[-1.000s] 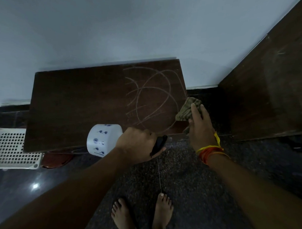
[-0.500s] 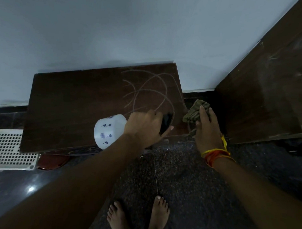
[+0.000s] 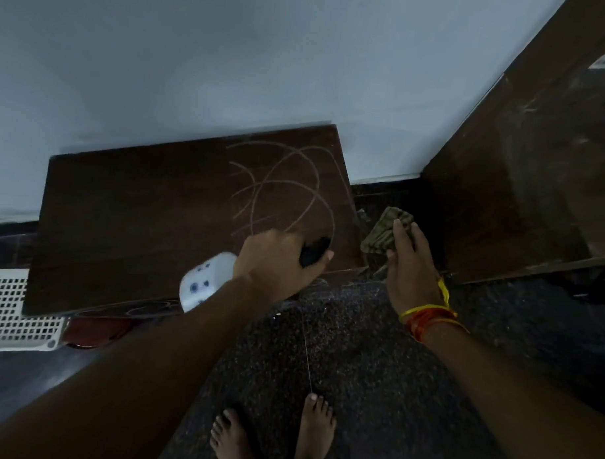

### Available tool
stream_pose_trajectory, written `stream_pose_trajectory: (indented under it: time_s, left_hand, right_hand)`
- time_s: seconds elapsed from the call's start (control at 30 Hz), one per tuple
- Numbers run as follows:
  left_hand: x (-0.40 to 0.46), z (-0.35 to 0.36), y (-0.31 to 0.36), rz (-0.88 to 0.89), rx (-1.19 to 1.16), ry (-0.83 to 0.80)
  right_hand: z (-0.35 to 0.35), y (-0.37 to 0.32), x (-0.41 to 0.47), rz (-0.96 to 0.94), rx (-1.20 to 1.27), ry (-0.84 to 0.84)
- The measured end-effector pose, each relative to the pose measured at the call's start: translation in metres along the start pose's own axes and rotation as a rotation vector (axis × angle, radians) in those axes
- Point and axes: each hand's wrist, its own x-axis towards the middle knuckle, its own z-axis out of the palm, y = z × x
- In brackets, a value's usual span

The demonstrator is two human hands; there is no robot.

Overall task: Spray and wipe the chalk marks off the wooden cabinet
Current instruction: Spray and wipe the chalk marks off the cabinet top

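Observation:
A low dark wooden cabinet (image 3: pixel 130 223) stands against the white wall. Curved chalk marks (image 3: pixel 282 187) cover the right part of its top. My left hand (image 3: pixel 276 259) grips the black head of a white spray bottle (image 3: pixel 206 284) with blue dots, held over the cabinet's front right corner, nozzle towards the marks. My right hand (image 3: pixel 409 267) holds an olive-green cloth (image 3: pixel 383 232) just past the cabinet's right edge, above the floor. Yellow and red threads circle that wrist.
A tall dark wooden panel (image 3: pixel 522 189) rises on the right. A white perforated basket (image 3: pixel 10 312) and a reddish round object (image 3: pixel 95 328) sit at the lower left by the cabinet. My bare feet (image 3: pixel 273 434) stand on a speckled dark floor.
My left hand has carried the spray bottle up and right, from in front of the cabinet to over its front right corner. My right hand and cloth stayed beside the right edge.

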Motion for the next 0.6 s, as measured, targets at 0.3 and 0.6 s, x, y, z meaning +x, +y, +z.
stream_pose_trajectory:
  time_s: [0.3, 0.6]
  left_hand:
    - [-0.004, 0.000, -0.001, -0.440, -0.651, 0.000]
    - [-0.005, -0.003, -0.021, -0.815, -0.700, 0.106]
  right_hand:
    - [0.003, 0.000, 0.001, -0.018, -0.012, -0.019]
    - [0.005, -0.003, 0.004, -0.033, -0.030, -0.028]
